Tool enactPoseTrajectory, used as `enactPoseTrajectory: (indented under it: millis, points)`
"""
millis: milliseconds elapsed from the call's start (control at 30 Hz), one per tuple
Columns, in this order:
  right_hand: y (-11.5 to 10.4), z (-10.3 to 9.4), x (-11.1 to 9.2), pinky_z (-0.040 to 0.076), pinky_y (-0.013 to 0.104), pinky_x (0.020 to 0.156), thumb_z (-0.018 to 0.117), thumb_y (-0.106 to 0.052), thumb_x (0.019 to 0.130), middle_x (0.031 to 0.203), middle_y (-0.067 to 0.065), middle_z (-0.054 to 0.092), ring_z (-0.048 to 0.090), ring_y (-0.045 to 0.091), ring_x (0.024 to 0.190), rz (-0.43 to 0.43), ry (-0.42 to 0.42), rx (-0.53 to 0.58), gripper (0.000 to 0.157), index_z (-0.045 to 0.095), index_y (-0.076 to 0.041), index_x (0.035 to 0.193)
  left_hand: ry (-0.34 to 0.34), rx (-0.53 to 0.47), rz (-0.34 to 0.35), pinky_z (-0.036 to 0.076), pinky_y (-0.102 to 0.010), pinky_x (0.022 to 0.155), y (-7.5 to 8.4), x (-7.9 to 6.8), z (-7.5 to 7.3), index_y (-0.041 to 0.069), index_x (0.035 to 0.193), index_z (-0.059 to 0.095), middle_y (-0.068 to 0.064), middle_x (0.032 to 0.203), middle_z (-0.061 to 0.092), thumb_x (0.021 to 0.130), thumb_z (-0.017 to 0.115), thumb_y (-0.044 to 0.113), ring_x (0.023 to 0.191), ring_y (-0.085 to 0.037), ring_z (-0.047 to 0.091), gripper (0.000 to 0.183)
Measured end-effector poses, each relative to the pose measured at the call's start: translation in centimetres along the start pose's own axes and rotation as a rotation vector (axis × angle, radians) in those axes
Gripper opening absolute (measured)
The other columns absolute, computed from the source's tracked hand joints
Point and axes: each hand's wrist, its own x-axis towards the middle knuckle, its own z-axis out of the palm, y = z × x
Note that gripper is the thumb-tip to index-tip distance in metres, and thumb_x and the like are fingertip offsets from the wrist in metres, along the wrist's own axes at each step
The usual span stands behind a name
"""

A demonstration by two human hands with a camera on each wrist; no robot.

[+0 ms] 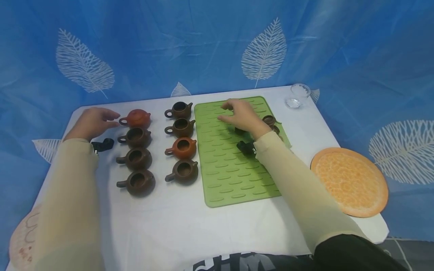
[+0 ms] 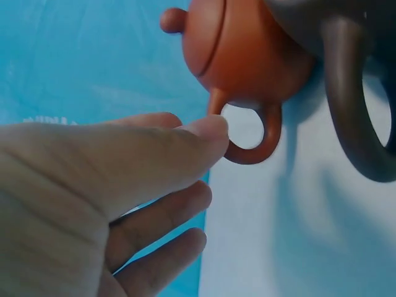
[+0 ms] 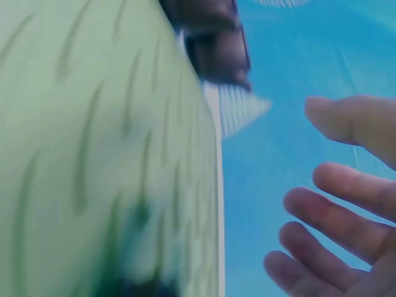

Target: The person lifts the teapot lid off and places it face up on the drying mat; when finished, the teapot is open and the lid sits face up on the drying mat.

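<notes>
My left hand (image 1: 93, 122) is at the handle of a lidded reddish-orange teapot (image 1: 136, 118), at the back of the left column. In the left wrist view, the thumb (image 2: 185, 145) overlaps the handle loop; whether it touches is unclear. The other fingers are loosely spread, with a gap between thumb and forefinger. Below that pot, a brown lidless teapot (image 1: 137, 137) stands close by. Over the green ridged mat (image 1: 223, 180), my right hand (image 1: 242, 114) hovers with spread fingers and nothing in them. Its forearm partly hides small dark brown round pieces (image 1: 269, 120) on the mat.
More lidless brown teapots (image 1: 138, 182) stand in the left column. A second column holds brown pots (image 1: 184, 171) and an orange-red one (image 1: 183, 148). A clear glass dish (image 1: 298, 96) is at the back right; a round tan mat (image 1: 349, 180) lies at the right edge.
</notes>
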Motion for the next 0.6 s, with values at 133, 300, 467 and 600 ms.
enactPoseTrajectory:
  millis: [133,300,467,600]
  points:
    - [-2.9,0.7,2.9,0.047,0.041,0.106,0.075,-0.030,0.101,0.130,0.015,0.067,0.060,0.032,0.122,-0.097,-0.027,-0.040,0.045,0.066,0.000,0.134,0.001,0.013,-0.009,0.040,-0.074,0.103,-0.2,0.7,0.2,-0.007,0.144,0.057,-0.036,0.140,0.055,0.106,0.066,0.017,0.130,-0.057,0.047,0.046]
    - [-6.9,2.0,6.6,0.044,0.036,0.107,0.073,-0.031,0.103,0.129,0.013,0.067,0.060,0.028,0.123,-0.186,-0.102,-0.132,0.042,0.067,-0.002,0.132,-0.007,-0.008,-0.018,0.039,-0.073,0.104,-0.6,1.4,0.5,-0.007,0.145,0.057,-0.036,0.140,0.055,0.106,0.065,0.015,0.130,-0.056,0.048,0.045]
    - [-10.6,3.8,10.4,0.043,0.028,0.106,0.068,-0.033,0.106,0.131,0.007,0.066,0.058,0.021,0.125,-0.219,-0.185,-0.216,0.040,0.065,-0.006,0.136,-0.005,-0.025,-0.028,0.040,-0.074,0.103,-0.7,2.1,0.9,-0.006,0.144,0.059,-0.034,0.139,0.057,0.106,0.066,0.017,0.129,-0.055,0.049,0.044]
    - [-13.5,5.4,13.0,0.044,0.024,0.101,0.063,-0.034,0.108,0.129,0.003,0.065,0.057,0.016,0.121,-0.203,-0.242,-0.277,0.038,0.065,-0.010,0.137,0.000,-0.044,-0.049,0.040,-0.074,0.103,-0.7,2.4,1.5,-0.004,0.139,0.063,-0.032,0.136,0.060,0.106,0.067,0.019,0.129,-0.053,0.048,0.040]
